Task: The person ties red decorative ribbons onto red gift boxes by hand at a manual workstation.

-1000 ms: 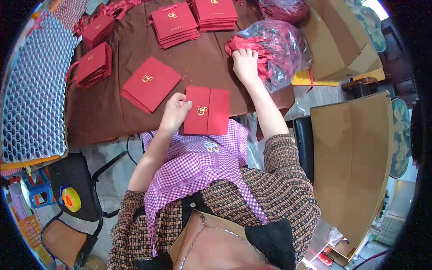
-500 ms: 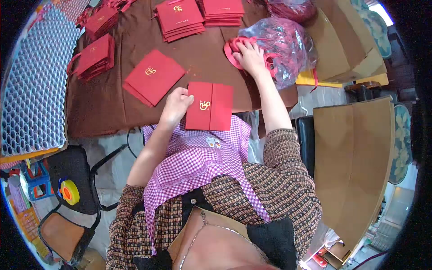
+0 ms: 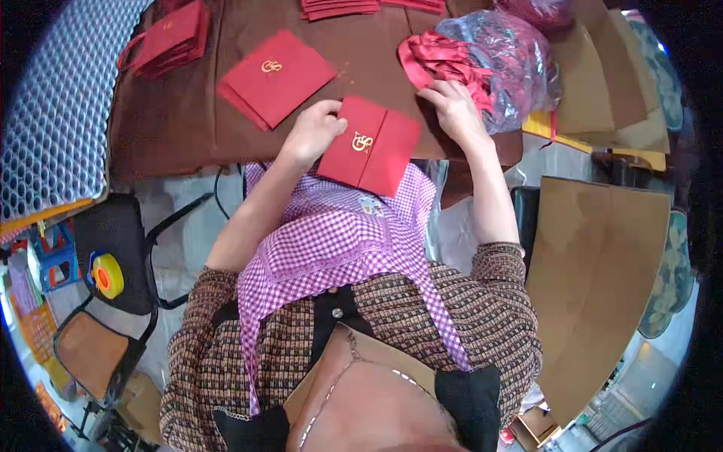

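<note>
My left hand (image 3: 320, 132) pinches the left edge of a folded red card (image 3: 388, 154) between thumb and fingers. The card bears a gold monogram and has a fold line across it; it is tilted above the front edge of the table, over my apron. My right hand (image 3: 458, 117) is at the near edge of a heap of red ribbons (image 3: 452, 60), its fingers curled together. What those fingers hold, if anything, is hidden. The ribbons spill from a clear plastic bag (image 3: 520, 56). Left of the held card lie more flat red cards (image 3: 290, 79) with the same monogram.
A brown cloth (image 3: 177, 139) covers the table. Stacked red pieces (image 3: 169, 41) lie at the back left, and another red stack (image 3: 339, 7) is at the far edge. A patterned sheet of oval cells (image 3: 60, 113) borders the left side; cardboard (image 3: 602, 279) stands at the right.
My right hand has drawn back from on top of the ribbons to their near edge. The card in my left hand has turned clockwise. My view has shifted, dropping the back stacks toward the top edge.
</note>
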A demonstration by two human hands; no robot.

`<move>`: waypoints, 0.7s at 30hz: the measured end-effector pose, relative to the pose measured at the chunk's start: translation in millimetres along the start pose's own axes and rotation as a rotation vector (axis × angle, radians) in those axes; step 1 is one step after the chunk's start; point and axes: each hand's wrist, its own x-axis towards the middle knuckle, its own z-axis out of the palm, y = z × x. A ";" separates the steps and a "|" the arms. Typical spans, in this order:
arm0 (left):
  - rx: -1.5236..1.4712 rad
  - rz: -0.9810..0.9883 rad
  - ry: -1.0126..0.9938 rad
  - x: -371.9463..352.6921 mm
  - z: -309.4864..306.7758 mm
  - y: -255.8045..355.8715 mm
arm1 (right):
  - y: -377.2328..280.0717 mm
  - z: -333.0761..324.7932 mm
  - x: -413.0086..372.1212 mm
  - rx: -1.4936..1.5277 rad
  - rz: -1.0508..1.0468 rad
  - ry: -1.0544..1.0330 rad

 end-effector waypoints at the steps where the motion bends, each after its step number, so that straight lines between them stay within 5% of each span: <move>1: -0.077 -0.008 -0.047 2.2 -1.6 -5.0 | 6.9 5.0 -2.5 0.003 -0.002 0.008; 6: -0.035 -0.002 -0.065 -0.3 -1.9 -2.0 | 6.8 11.3 1.2 0.017 0.043 0.014; 10: -0.075 0.007 -0.105 -0.1 -4.6 -3.9 | -18.5 4.3 15.7 0.142 0.000 0.312; 13: -0.051 -0.028 -0.135 -1.4 -3.7 -0.5 | -42.9 14.9 16.8 0.852 0.205 0.276; 16: 0.004 -0.033 -0.110 -2.1 -2.9 1.6 | -83.4 -1.6 30.7 0.695 0.020 0.223; 21: 0.025 0.001 -0.116 2.6 -7.5 -8.7 | -104.5 31.4 22.1 0.603 0.163 0.229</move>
